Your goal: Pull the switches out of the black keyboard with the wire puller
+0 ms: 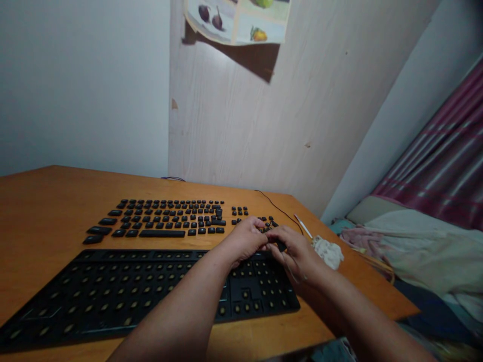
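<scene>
A black keyboard base [147, 336] without its keycaps lies across the front of the wooden desk, small pale studs showing in its key positions. Over the upper right part of the base, my left hand [247, 240] and my right hand [292, 249] meet with fingertips bent together. Both hands are closed in a pinch. Something small and dark shows within the curl of my right fingers, but I cannot tell what it is. Behind the base, loose black keycaps [181, 218] lie in rows in keyboard order, including a long space bar [162, 234]. My hands partly hide the rightmost keycaps.
To the right of my hands lie a crumpled white cloth [327, 252] and a thin white stick with a reddish tip [303, 226]. A dark cable [277, 205] runs along the desk's back right. Bedding [403, 234] lies beyond the desk's right edge.
</scene>
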Demonstrator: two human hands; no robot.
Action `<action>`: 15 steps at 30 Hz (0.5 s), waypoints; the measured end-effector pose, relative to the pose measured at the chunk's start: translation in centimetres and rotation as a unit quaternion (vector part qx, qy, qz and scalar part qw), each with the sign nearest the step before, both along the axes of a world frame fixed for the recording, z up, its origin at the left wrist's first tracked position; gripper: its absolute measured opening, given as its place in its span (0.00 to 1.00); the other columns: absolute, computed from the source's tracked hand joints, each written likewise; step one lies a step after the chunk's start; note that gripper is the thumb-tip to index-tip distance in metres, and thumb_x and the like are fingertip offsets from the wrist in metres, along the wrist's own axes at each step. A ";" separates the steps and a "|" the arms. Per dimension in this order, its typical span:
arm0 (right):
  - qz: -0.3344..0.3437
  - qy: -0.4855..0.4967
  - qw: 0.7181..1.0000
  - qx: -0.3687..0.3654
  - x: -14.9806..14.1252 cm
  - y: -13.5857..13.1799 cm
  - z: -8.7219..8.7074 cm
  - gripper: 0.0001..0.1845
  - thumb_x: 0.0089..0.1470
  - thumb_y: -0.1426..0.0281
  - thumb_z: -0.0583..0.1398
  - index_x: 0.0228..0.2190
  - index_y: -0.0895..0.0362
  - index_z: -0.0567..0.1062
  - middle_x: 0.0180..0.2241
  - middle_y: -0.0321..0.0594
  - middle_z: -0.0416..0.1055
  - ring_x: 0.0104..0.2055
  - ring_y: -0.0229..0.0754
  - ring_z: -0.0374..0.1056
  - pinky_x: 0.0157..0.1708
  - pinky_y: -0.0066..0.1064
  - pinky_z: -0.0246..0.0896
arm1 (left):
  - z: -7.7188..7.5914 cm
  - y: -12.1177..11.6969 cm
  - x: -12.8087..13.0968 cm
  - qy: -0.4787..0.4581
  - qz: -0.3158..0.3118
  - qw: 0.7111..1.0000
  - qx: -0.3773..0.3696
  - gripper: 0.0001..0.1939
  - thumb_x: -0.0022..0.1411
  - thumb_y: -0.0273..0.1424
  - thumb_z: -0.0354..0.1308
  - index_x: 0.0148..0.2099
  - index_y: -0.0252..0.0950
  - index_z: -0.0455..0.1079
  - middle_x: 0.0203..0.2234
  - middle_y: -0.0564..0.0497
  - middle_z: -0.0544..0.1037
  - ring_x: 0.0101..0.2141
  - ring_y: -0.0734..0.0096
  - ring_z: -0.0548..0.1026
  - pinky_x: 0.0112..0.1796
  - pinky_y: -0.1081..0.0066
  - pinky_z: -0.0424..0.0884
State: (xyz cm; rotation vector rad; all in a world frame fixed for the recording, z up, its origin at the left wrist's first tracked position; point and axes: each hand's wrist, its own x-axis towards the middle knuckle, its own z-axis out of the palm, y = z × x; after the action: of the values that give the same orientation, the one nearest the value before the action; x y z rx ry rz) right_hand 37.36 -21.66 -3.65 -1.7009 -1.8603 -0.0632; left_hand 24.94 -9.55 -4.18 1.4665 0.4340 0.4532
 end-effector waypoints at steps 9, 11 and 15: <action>-0.033 -0.027 0.999 -0.011 1.2 -0.5 -0.2 0.13 0.58 0.68 0.56 0.44 0.52 0.75 0.38 0.43 0.72 0.38 0.43 0.69 0.38 0.34 0.63 | 0.1 0.0 -0.1 0.024 -0.005 1.000 0.004 0.26 0.52 0.25 0.59 0.54 0.33 0.61 0.21 0.57 0.72 0.24 0.75 0.71 0.27 0.76 0.62; -0.053 -0.028 0.998 -0.002 2.3 -0.6 -0.7 0.13 0.58 0.68 0.56 0.44 0.54 0.76 0.37 0.43 0.72 0.38 0.44 0.68 0.37 0.34 0.63 | 0.1 0.1 -0.1 0.025 0.022 0.999 0.003 0.25 0.54 0.26 0.58 0.54 0.34 0.61 0.21 0.57 0.72 0.24 0.75 0.70 0.26 0.76 0.62; -0.104 -0.038 0.994 -0.004 5.0 -0.6 -2.3 0.14 0.58 0.66 0.56 0.44 0.57 0.75 0.35 0.44 0.70 0.35 0.43 0.67 0.35 0.34 0.62 | 0.0 0.8 0.2 0.047 0.098 0.994 0.014 0.21 0.55 0.26 0.57 0.53 0.34 0.62 0.21 0.56 0.70 0.21 0.76 0.67 0.23 0.76 0.58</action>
State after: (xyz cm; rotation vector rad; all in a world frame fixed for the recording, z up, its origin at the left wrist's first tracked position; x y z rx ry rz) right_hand 42.35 -22.25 -5.99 -1.9166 -1.7315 -0.2089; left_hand 25.14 -8.77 -4.20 1.4822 0.6517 0.5493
